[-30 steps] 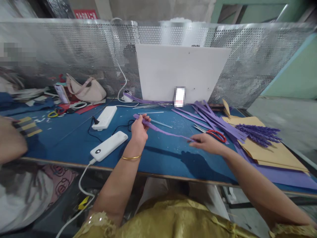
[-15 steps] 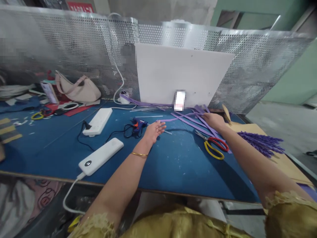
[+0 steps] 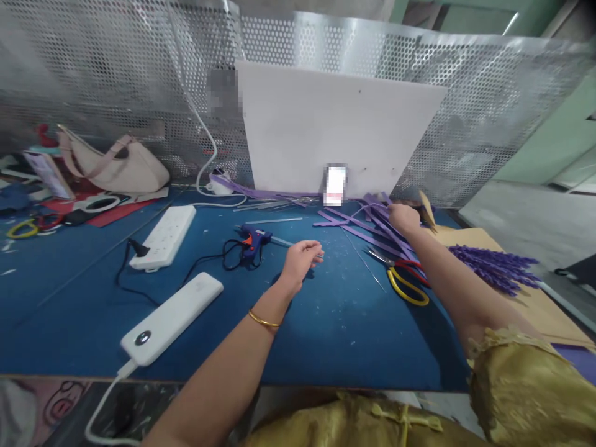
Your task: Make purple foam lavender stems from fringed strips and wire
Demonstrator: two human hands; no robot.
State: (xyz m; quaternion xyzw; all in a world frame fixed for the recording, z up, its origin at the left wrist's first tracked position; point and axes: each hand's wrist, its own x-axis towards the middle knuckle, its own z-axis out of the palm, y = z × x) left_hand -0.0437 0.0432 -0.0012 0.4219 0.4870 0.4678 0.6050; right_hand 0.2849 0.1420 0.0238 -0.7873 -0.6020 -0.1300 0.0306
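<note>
My left hand [image 3: 300,257] hovers just above the blue table [image 3: 335,323] with its fingers loosely curled and apart, holding nothing. A clear glue stick [image 3: 284,242] lies close by its fingertips. My right hand [image 3: 403,217] reaches to the back right. It is closed on a purple strip [image 3: 347,217] at the pile of purple strips [image 3: 372,226]. The held strip curves leftward from that hand over the table. A blue glue gun [image 3: 251,239] lies to the left of my left hand.
Red-and-yellow scissors [image 3: 405,277] lie under my right forearm. A power strip [image 3: 162,236], a white power bank [image 3: 172,316] and cables are at the left. At the right, a purple flower bundle [image 3: 493,267] rests on brown paper [image 3: 526,304]. A white board [image 3: 339,130] leans on the mesh panel [image 3: 116,81].
My left hand let go of the purple strip and now hovers open. My right hand carried the strip's end from the table's middle to the pile at the back right.
</note>
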